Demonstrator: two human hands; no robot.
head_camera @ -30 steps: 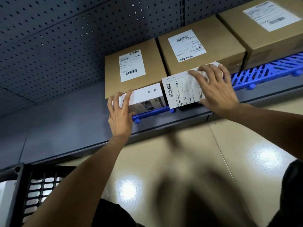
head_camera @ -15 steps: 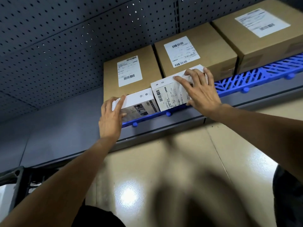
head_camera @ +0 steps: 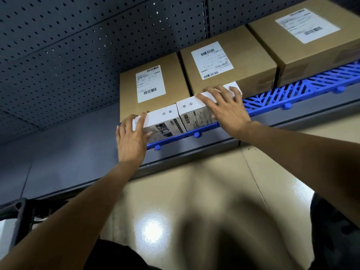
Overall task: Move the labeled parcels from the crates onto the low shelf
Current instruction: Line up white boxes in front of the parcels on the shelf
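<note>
Left white box and right white box run 8-to-2 along the shelf lip; left hand caps the 8 o'clock end, right hand rests on top, fingers spread.

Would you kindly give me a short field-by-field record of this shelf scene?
Left hand: rests on left white printed carton, fingers straight
Right hand: flat on right white printed carton
Cartons: side by side on blue plastic grid mat
Behind: three labelled brown cardboard parcels
Mat: lies on grey metal shelf
</note>
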